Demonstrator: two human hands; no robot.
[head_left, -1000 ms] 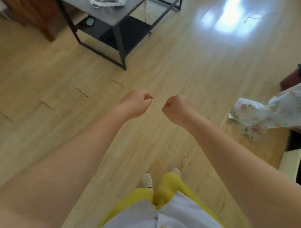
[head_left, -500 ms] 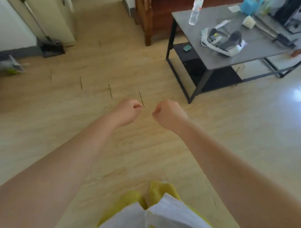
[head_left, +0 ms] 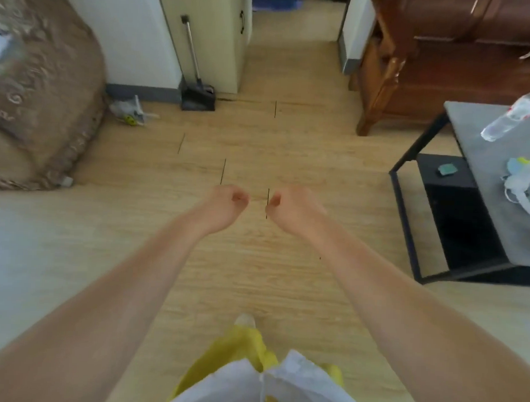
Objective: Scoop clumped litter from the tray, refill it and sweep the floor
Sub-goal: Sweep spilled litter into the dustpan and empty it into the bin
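turning toward the dustpan

the view is swinging left: the table [head_left: 481, 166], which was ahead of the fists half a second ago, is now sitting off to their right, and a doorway with a dustpan [head_left: 198, 97] is coming in well beyond the knuckles. no litter tray is showing clearly; only a blue shape far past the doorway, too blurred to name. left hand [head_left: 224, 204] and right hand [head_left: 290, 207] are staying out front, near each other, fingers curled tight together on nothing. judging by this, the person is heading off to fetch tools.
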